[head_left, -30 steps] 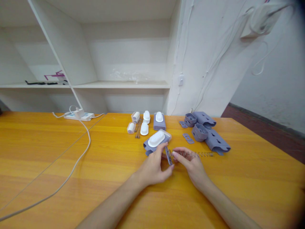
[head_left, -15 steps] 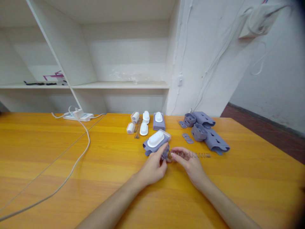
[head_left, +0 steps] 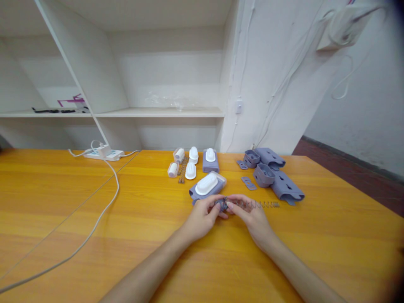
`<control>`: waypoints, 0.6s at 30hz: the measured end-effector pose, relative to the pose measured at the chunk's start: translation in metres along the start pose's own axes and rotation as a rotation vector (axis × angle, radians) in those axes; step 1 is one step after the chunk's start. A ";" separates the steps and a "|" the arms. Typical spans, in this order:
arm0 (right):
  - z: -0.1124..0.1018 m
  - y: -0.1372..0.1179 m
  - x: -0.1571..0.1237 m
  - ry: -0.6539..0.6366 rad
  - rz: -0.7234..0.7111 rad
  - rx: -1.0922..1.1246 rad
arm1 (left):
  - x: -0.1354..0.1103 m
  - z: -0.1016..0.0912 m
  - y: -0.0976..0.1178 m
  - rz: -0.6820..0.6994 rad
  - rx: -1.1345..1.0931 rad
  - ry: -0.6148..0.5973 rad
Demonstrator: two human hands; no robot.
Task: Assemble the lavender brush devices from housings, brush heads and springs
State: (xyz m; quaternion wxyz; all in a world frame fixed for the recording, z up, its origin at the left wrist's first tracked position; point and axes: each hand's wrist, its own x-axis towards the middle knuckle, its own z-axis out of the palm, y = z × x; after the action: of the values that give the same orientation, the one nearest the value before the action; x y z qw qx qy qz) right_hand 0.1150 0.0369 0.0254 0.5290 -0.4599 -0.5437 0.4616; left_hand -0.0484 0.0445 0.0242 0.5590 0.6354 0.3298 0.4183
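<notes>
Both hands meet at the table (head_left: 94, 235) centre, fingertips together. Left hand (head_left: 202, 215) pinches a small purple piece (head_left: 222, 205) between thumb and forefinger, other fingers curled. Right hand (head_left: 252, 216) pinches the near end of a long spring (head_left: 259, 205) right against that piece; the rest of the spring lies flat on the table, running out to the right past the right hand. Whether the spring end is already seated in the piece: can't tell, fingers cover it.

Progress, judged from the layout: one purple base with white cap (head_left: 206, 186) sits just beyond the left hand and looks put together, and a second capped unit (head_left: 210, 160) stands farther back. Still loose: white caps (head_left: 191, 170), clear cylinders (head_left: 173, 169) and short brown springs (head_left: 183, 168) beyond the left hand; purple shells (head_left: 287, 187), purple cups (head_left: 264, 174) and a flat purple plate (head_left: 248, 183) beyond the right hand. So partway through, with several parts still separate.

Room: bare wood on the near side of both hands and wide to the left. A white cable (head_left: 104, 210) runs well left of the left hand, back to a power strip (head_left: 105, 154). The table's right edge is well off from the right hand. Tightest spot is just beyond the fingertips, where the capped base nearly touches the left hand.
</notes>
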 end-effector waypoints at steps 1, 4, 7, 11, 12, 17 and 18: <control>0.000 -0.001 0.000 -0.006 -0.002 0.001 | 0.000 0.000 0.001 -0.016 -0.029 0.010; -0.001 -0.003 0.000 -0.024 -0.004 0.002 | 0.001 0.000 0.004 -0.048 -0.094 0.031; -0.002 -0.003 -0.001 -0.032 -0.005 0.002 | 0.001 0.000 0.004 -0.058 -0.125 0.034; -0.002 -0.002 -0.001 -0.026 0.000 0.003 | 0.000 0.000 0.004 -0.055 -0.122 0.036; -0.001 -0.002 -0.001 -0.026 0.002 0.006 | 0.000 0.000 0.004 -0.054 -0.119 0.036; -0.001 -0.002 -0.001 -0.037 0.008 0.021 | 0.001 0.000 0.003 -0.055 -0.115 0.029; -0.001 -0.002 -0.002 -0.048 0.008 0.029 | 0.001 0.000 0.003 -0.051 -0.116 0.025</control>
State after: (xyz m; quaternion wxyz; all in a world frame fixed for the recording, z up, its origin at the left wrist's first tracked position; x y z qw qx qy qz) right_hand 0.1162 0.0350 0.0273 0.5205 -0.4432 -0.5476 0.4825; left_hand -0.0483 0.0447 0.0268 0.6013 0.5880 0.3282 0.4301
